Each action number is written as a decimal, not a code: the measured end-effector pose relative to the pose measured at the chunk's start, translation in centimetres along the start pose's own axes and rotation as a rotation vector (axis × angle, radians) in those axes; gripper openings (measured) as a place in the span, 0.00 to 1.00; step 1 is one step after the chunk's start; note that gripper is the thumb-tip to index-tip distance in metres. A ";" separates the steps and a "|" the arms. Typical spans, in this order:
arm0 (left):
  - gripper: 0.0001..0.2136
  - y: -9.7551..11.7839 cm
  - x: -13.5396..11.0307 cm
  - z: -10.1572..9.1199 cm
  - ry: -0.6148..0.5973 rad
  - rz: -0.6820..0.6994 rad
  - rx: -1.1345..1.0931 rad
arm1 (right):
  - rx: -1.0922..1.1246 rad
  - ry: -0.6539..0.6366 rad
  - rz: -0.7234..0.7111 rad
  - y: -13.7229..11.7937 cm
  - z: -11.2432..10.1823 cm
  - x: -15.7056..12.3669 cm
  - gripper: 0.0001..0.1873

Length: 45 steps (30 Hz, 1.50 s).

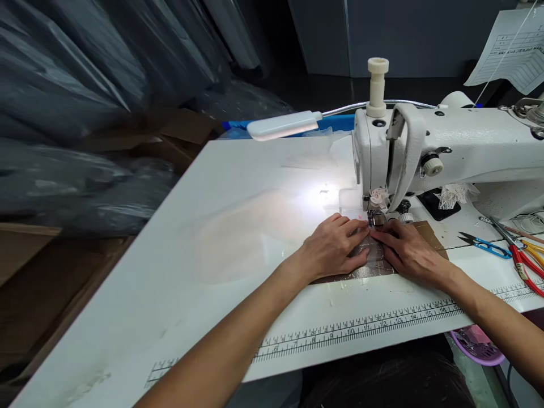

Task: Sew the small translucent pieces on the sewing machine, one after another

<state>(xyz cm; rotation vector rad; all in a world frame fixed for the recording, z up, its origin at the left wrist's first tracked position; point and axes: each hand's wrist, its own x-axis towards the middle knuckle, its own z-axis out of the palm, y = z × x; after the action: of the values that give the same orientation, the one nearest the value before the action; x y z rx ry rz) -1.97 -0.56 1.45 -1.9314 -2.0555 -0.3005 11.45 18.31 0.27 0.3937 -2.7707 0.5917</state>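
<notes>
A strip of sheer, whitish fabric lies under the needle area of a white sewing machine. My left hand is on the fabric's left side, its fingertips close to the presser foot and its thumb lower down. From the right, my right hand grips the fabric near the same spot with bent fingers. Beneath both hands is a brown sheet, partly covered by them. Exactly where the fingertips meet the fabric is hard to see.
Blue thread snips and red-handled scissors lie at the right. A lamp lights the white table, whose front edge carries a printed ruler. Bits of lace sit beneath the machine arm. A purple basket stands below.
</notes>
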 end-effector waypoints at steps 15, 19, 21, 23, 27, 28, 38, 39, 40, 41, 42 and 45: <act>0.16 0.0 1.0 0.4 -0.029 -0.138 0.074 | 0.029 -0.003 0.019 0.0 -0.1 0.1 0.20; 0.15 -0.1 0.8 0.3 0.037 -0.129 0.039 | 0.152 0.003 0.072 0.3 -0.6 0.2 0.21; 0.16 -0.4 0.5 0.0 0.106 -0.127 0.036 | 0.235 0.046 0.134 0.6 -0.9 0.3 0.20; 0.15 -0.9 0.3 -0.5 0.180 -0.141 0.041 | 0.286 0.123 0.221 0.9 -1.1 0.4 0.18; 0.11 -1.4 0.0 -1.3 0.243 -0.129 -0.037 | 0.339 0.189 0.381 1.3 -1.3 0.8 0.16; 0.11 -1.3 0.0 -1.4 0.234 -0.098 -0.088 | 0.342 0.171 0.405 1.4 -1.4 1.1 0.15; 0.10 -0.6 -0.2 -0.2 0.116 0.016 -0.432 | 0.243 -0.019 0.541 1.7 -2.2 3.3 0.11; 0.10 -0.7 -0.2 -0.1 0.126 0.019 -0.429 | 0.229 0.005 0.544 1.6 -1.9 3.0 0.11; 0.10 -0.8 -0.2 0.0 0.138 0.027 -0.421 | 0.214 0.024 0.535 1.5 -1.6 2.8 0.11; 0.10 -0.8 -0.2 0.1 0.149 0.035 -0.409 | 0.199 0.037 0.516 1.5 -1.4 2.5 0.11; 0.11 -0.9 -0.2 0.1 0.156 0.042 -0.398 | 0.183 0.044 0.490 1.4 -1.1 2.2 0.12; 0.12 -0.9 -0.1 0.2 0.131 0.039 -0.369 | 0.130 0.035 0.421 1.5 -0.8 1.7 0.13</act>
<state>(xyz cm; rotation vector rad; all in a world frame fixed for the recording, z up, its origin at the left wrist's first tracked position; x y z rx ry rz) -2.85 -0.70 1.28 -2.0853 -1.9812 -0.8247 9.56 19.60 1.00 -0.1830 -2.8014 0.8661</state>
